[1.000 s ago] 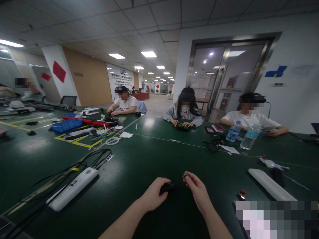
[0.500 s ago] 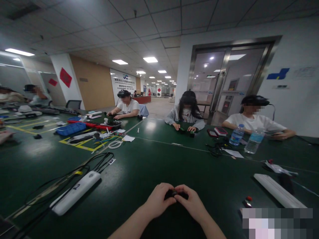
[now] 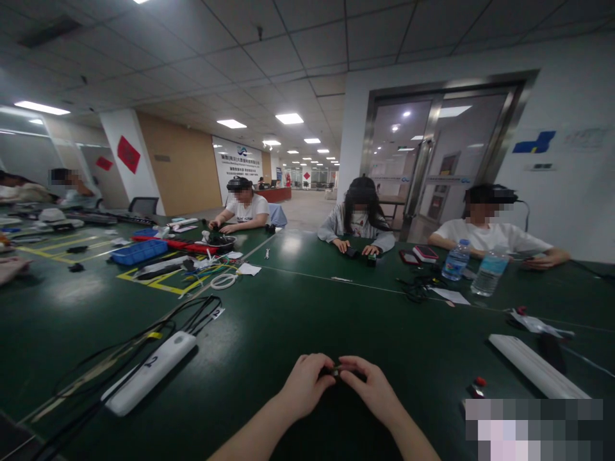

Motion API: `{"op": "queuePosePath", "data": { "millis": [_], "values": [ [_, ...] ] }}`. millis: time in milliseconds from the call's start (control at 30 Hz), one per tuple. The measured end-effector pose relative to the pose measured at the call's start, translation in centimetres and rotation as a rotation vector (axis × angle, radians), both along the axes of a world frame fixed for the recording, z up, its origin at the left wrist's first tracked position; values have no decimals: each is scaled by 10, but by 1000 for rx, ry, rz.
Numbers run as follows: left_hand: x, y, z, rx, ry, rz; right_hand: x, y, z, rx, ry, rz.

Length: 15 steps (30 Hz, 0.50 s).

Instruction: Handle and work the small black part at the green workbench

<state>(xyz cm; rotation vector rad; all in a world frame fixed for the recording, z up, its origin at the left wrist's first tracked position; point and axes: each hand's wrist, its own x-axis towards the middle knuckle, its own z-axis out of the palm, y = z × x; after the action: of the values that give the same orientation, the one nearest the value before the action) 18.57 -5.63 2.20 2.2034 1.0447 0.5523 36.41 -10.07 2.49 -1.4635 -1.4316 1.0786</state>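
In the lower middle of the head view my hands face each other just above the dark green table point(image 3: 269, 320). My left hand point(image 3: 307, 384) is curled, thumb and fingers pinching a small dark object with a light spot point(image 3: 336, 371); its kind is too small to tell. From the other side, my right hand point(image 3: 369, 387) has its thumb and index finger bent round the object's right end. Whatever lies between those fingertips is mostly hidden in shadow.
To the left lies a white power strip point(image 3: 150, 372) with black cables; a second white strip point(image 3: 535, 365) is at right. Farther off are a blue tray point(image 3: 139, 252), coiled white tubing point(image 3: 223, 281) and water bottles point(image 3: 490, 272). Several people in headsets sit across the table.
My fingertips have drawn slightly apart, the right hand shifting a little to the right. More of the small object shows between them. A person opposite has turned a dark block in their hand.
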Motion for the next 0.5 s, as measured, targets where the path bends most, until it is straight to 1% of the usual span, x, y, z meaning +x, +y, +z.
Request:
{"op": "queuePosePath", "data": {
  "millis": [100, 200, 267, 333, 433, 500],
  "values": [
    [-11, 3, 5, 38, 69, 30, 8, 3, -7, -13, 32, -55],
    [-38, 14, 9, 19, 145, 133, 15, 5, -10, -27, 71, -93],
    [-65, 26, 9, 10, 172, 232, 18, 5, -11, -41, 94, -103],
    [-97, 37, 5, 16, 193, 327, 19, 4, -11, -46, 107, -99],
    [-143, 50, -4, 76, 217, 437, 19, 4, -11, -58, 107, -88],
    [-165, 53, -11, 114, 217, 491, 18, 4, -10, -68, 99, -89]
  ]
}}
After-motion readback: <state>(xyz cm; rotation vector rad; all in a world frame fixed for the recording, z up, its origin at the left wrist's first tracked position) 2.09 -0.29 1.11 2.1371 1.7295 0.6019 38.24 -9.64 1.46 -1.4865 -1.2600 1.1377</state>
